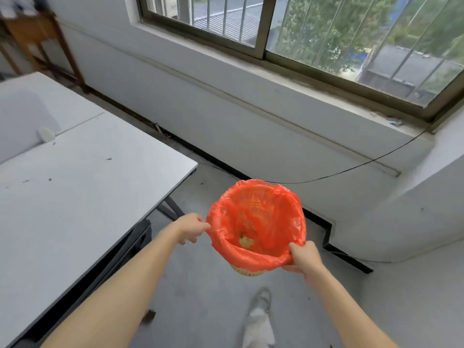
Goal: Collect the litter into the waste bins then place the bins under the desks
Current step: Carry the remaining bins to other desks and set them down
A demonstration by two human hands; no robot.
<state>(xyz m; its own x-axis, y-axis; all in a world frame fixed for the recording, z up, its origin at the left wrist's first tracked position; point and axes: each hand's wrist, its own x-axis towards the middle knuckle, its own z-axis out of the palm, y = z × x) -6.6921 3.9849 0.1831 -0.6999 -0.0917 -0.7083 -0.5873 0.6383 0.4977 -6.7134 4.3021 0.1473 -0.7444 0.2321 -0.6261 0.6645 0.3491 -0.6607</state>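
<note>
Above floor (200, 310), both hands (193, 228) (305, 257) on bin (297, 212).

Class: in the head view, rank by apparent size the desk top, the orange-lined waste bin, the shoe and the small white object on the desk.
1. desk top
2. waste bin
3. shoe
4. white object; farther away than the shoe, so this pair is less sure.

Open floor (200, 285) between desk (88, 172) and wall (251, 121); desk leg (173, 205) intrudes.

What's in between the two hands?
The waste bin with its red bag, in the head view. The left hand pinches the bag's edge; the right hand grips the bin's rim.
</note>
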